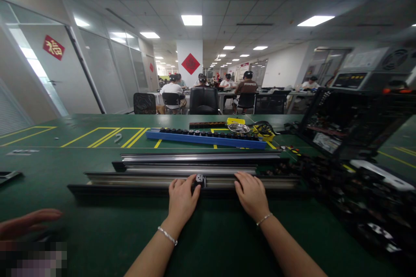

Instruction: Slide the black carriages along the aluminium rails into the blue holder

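Blue rack (208, 139) of black parts, metal bowl (238, 128), yellow box (235, 120)

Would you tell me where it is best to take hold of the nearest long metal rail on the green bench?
Probably near its middle, from the near side, hands apart. The nearest rail lies flat and runs left to right, so one end would sag. The left hand and right hand already rest there, either side of a small fitting.

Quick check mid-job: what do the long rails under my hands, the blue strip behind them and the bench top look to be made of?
Long rails: likely metal, perhaps aluminium; silvery brushed faces catch bright streaks, with dark edges. Both the left hand and right hand rest on the nearest one. Blue strip: matte, even blue, plastic or painted, cannot tell. Bench top: dull green mat, probably rubber or vinyl.
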Motion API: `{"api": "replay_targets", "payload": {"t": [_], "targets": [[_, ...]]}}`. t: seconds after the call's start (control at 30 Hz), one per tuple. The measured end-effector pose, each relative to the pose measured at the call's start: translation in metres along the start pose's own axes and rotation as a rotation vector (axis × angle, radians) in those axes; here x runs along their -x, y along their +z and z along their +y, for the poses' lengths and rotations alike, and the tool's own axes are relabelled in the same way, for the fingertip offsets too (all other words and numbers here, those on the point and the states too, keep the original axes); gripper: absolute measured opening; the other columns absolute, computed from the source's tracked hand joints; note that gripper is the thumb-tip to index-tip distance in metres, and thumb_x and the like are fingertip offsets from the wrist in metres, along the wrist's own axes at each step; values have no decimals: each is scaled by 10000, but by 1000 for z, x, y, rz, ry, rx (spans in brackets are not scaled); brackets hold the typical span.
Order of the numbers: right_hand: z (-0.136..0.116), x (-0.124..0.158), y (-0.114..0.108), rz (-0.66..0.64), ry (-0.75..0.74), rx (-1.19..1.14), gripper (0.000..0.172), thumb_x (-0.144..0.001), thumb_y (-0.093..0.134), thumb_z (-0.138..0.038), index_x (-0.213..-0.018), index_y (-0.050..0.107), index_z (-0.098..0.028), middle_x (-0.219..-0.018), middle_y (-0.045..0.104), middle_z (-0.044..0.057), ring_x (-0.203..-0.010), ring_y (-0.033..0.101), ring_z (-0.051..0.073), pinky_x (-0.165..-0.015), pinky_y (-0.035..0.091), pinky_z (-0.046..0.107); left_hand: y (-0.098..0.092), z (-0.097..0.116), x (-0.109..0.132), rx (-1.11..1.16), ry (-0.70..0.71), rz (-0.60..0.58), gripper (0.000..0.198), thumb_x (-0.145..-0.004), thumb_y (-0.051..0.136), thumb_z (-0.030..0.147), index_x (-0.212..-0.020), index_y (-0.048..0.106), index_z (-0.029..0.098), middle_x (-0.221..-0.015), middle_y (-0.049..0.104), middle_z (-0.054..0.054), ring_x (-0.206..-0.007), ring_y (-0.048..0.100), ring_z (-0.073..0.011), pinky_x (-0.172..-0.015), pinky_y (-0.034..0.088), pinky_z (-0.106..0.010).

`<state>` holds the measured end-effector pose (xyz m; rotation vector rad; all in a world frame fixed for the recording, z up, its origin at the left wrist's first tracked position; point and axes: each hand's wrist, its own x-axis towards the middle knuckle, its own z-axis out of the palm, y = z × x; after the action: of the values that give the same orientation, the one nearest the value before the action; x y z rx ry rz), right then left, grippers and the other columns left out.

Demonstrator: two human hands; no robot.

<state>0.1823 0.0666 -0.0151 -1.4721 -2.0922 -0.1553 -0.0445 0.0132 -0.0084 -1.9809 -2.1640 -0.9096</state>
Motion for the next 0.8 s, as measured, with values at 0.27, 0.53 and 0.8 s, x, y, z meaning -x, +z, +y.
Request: {"api": "replay_targets", "payload": {"t": [0.27, 0.53, 0.8], "targets": [[-56, -9, 9, -76, -74, -171, 373, -856, 409, -322, -1171, 562, -193, -1184, 602, 69, -1129, 493, 198, -984, 295, 365, 3, 9, 1, 21, 55, -10, 331, -843, 450, 335, -1153, 541, 262, -995, 678, -26, -976, 547, -211, -1004, 246, -441], [-87, -20, 12, -90, 8, -237, 336, -830, 461, -388, -1098, 595, -236, -1115, 636, 45, -1064, 525, 195, -936, 313, 358, 4, 16, 2, 7, 109, -23, 321, -841, 445, 305, -1148, 532, 271, -980, 684, -26, -963, 562, -207, -1045, 173, -490], [-93, -22, 14, -83, 100, -274, 248, -805, 484, -333, -989, 622, -238, -1021, 664, 28, -1016, 542, 193, -906, 321, 345, 7, 13, 4, 12, 137, -46, 384, -834, 453, 317, -1213, 489, 267, -1065, 660, -39, -1029, 548, -204, -1023, 224, -455]]}}
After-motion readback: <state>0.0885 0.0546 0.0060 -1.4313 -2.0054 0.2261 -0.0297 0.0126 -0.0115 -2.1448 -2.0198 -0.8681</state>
